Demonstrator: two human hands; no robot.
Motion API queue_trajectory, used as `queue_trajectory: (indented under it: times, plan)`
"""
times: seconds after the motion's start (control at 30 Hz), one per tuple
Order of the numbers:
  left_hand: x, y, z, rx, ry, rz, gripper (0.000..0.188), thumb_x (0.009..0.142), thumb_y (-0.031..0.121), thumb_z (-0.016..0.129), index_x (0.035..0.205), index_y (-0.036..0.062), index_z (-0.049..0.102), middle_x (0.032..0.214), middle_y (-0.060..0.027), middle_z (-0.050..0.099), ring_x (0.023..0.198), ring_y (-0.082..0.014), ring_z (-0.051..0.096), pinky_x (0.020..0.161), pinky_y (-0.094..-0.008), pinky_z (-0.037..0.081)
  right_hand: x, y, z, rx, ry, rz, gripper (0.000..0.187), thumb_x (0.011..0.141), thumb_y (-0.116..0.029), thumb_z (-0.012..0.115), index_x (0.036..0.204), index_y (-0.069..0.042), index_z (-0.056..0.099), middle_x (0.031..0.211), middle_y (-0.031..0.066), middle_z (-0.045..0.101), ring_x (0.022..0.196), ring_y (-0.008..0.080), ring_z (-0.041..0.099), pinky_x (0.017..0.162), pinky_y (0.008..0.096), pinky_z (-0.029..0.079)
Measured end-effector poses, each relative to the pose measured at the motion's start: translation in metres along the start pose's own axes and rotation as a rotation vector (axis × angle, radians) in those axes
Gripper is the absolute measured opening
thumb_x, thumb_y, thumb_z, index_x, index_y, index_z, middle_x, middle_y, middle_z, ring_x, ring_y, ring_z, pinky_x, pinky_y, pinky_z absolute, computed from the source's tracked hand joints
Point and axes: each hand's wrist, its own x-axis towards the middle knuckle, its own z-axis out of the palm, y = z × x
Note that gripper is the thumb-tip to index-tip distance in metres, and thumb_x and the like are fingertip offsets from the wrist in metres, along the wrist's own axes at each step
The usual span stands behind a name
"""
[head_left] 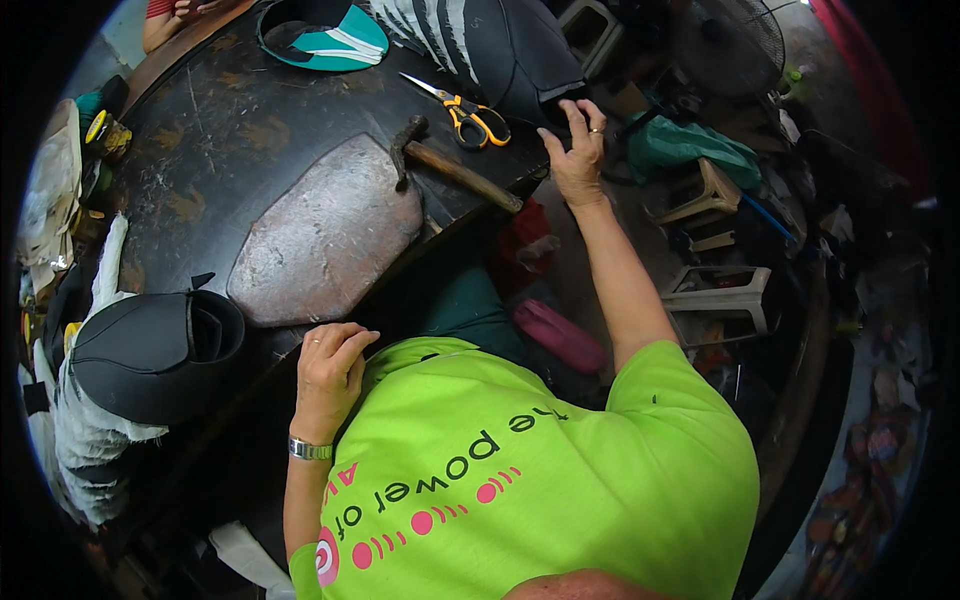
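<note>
My left hand (332, 372) is at the table's near edge, just below a flat grey slab (325, 235). Its fingers are curled in, and nothing shows in them. My right hand (578, 155) reaches out past the table's right edge with thumb and fingers apart. Its fingertips come close to the end of a large black padded piece (510, 50), and whether they touch it I cannot tell. Scissors (470, 118) with yellow-and-black handles lie left of that hand, blades pointing away. A hammer (455, 172) with a wooden handle rests its head against the slab's right edge.
A rolled black piece (150, 350) with white fluffy material stands at the left. A green-and-white visor-like piece (335, 42) lies at the far side. Plastic stools (718, 298), a green bag (690, 150) and a fan (725, 45) crowd the right. Another person's arm (165, 22) shows far left.
</note>
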Motion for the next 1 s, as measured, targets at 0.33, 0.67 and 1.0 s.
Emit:
queue_trajectory:
  times: [0.33,0.67,1.0]
  plan:
    - [0.006,-0.006,-0.017,-0.031,0.039,0.03,0.031,0.077,-0.007,0.069,0.105,0.0056,0.073,0.102,-0.0085,0.07,0.094,-0.0279,0.067,0.087,-0.0404,0.052,0.011,-0.02,-0.012,-0.312,-0.166,-0.078,0.043,0.081,-0.022,0.074,0.12,-0.006,0.066,0.129,0.0174,0.059,0.128,0.038,0.051,0.11,0.0618,0.032]
    - [0.009,-0.016,-0.025,-0.093,0.141,0.06,0.035,0.073,-0.008,0.072,0.104,0.0082,0.076,0.102,-0.0071,0.071,0.093,-0.0274,0.068,0.084,-0.0389,0.054,0.089,-0.174,0.071,0.337,-0.398,-0.274,0.034,0.086,-0.02,0.077,0.115,-0.005,0.07,0.114,0.0159,0.068,0.112,0.0351,0.063,0.097,0.0437,0.05]
    - [-0.015,-0.01,-0.042,-0.334,0.049,-0.094,0.032,0.076,-0.005,0.074,0.106,0.0068,0.074,0.102,-0.0067,0.07,0.094,-0.0251,0.068,0.086,-0.0374,0.053,0.156,-0.16,0.307,-0.307,-0.603,-0.336,0.025,0.095,-0.018,0.058,0.114,-0.002,0.063,0.106,0.0246,0.07,0.098,0.0419,0.071,0.083,0.0529,0.057]
